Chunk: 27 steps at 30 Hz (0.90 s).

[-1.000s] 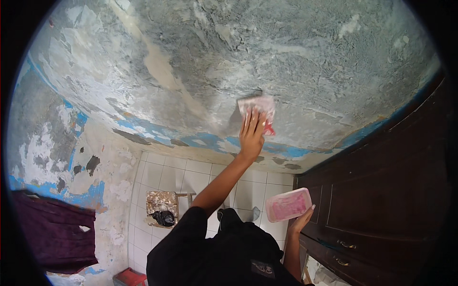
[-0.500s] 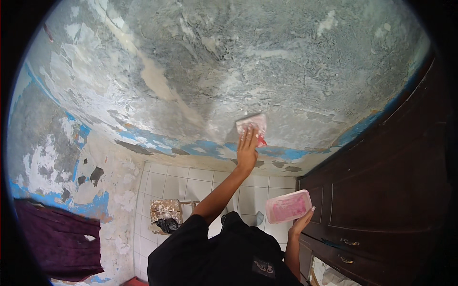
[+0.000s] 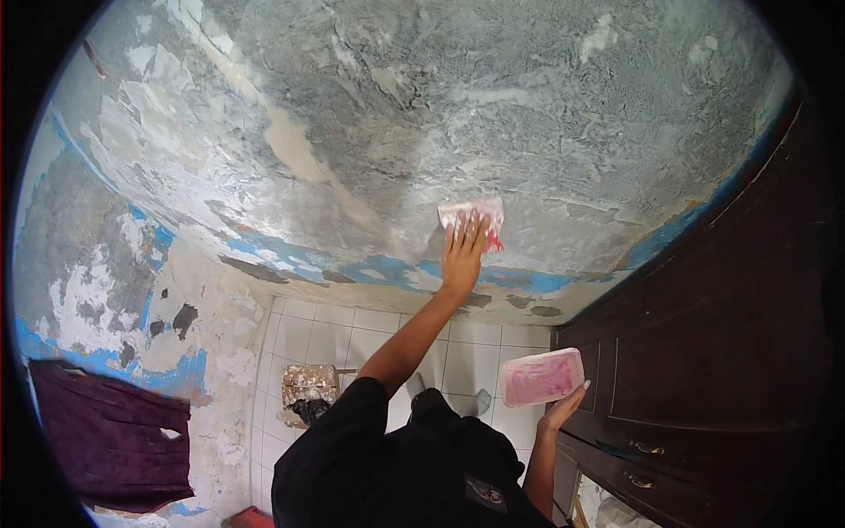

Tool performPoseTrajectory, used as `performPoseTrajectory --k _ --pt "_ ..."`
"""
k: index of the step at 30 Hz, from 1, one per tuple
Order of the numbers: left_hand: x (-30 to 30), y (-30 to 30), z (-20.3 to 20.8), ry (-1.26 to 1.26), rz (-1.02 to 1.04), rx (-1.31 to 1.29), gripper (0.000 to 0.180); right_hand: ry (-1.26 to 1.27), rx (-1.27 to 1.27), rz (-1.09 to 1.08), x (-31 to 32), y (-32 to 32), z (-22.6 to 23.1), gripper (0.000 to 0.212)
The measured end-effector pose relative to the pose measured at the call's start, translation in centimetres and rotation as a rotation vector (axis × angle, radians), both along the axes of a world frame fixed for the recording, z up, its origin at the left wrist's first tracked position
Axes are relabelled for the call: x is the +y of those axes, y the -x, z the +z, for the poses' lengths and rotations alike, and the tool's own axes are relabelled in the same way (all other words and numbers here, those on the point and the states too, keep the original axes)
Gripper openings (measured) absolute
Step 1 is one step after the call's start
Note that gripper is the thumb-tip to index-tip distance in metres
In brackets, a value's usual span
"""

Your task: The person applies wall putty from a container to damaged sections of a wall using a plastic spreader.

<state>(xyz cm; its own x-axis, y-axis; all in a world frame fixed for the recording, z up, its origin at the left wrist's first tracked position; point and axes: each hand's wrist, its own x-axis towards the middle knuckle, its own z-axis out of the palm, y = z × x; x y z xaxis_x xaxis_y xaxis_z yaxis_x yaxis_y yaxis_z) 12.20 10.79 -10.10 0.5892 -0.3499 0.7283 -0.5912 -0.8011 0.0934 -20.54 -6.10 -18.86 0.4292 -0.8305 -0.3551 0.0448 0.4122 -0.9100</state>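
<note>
My left hand (image 3: 462, 260) reaches up to the wall with its fingers laid along a putty scraper (image 3: 482, 209). The scraper is flat, smeared whitish, with a red part showing near the fingers. It lies against the grey plaster, above a strip of old blue paint. Lower and to the right, my right hand (image 3: 563, 409) grips the edge of a shallow pink tray (image 3: 528, 378). Pinkish smears coat the tray's inside; its underside is hidden.
The patchy wall (image 3: 528, 114) rises ahead. On the right stands a dark wooden cabinet (image 3: 704, 361) with drawer handles. A stained stool (image 3: 308, 383) with a black plastic bag (image 3: 310, 411) stands on white floor tiles (image 3: 330, 339). Purple cloth (image 3: 114, 440) hangs at left.
My left hand has shifted slightly up and to the right with the scraper, which has turned a little. The tray in my right hand sits slightly farther right in view.
</note>
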Motion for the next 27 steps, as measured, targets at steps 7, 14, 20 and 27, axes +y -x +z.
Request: performPoseTrajectory --k 7,14,20,27 --pt "3.5 0.8 0.0 0.186 -0.050 -0.019 0.068 0.095 0.067 -0.009 -1.0 0.6 -0.1 0.080" --pt "2.1 -4.7 -1.2 -0.077 0.132 -0.080 0.076 0.016 0.076 0.058 -1.8 0.2 -1.2 0.078" --pt "0.2 0.0 -6.2 0.030 -0.048 0.207 0.084 0.046 -0.009 0.055 -1.5 -2.4 -1.4 0.075" --pt "3.7 1.9 -2.0 0.656 -0.096 0.059 0.087 0.002 -0.018 0.134 -0.7 -1.7 -0.4 0.076"
